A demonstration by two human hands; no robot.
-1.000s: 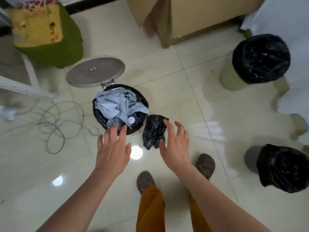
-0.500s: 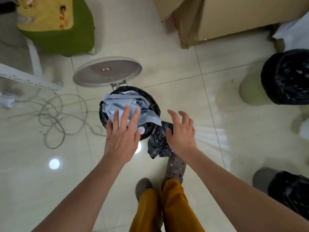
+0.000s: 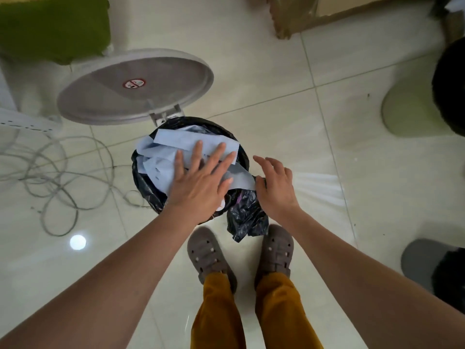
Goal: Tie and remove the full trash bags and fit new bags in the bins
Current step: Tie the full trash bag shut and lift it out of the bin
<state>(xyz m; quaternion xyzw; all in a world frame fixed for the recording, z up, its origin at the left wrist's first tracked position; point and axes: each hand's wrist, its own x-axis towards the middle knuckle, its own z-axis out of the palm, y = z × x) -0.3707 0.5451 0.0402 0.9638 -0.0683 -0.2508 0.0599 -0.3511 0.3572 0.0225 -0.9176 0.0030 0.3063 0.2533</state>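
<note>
Pressing down the rubbish in the pedal bin before the tie.

The left hand (image 3: 198, 182) lies flat, fingers spread, on the blue paper (image 3: 161, 157) heaped in the full black bag (image 3: 148, 190); the bin lid (image 3: 133, 86) stands open behind. The right hand (image 3: 275, 183) pinches the bag's rim, where a loose black flap (image 3: 245, 220) hangs down. Nothing looks tied or lifted out yet. Two other bins with black bags, a pale green one (image 3: 407, 109) and a grey one (image 3: 422, 263), stand well apart to the right.

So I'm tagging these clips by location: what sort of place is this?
Probably an indoor room in a home or small office, though that is a guess. It has a glossy tiled floor, a pedal bin lined with a black bag, loose cables on the floor and a cardboard box.
</note>
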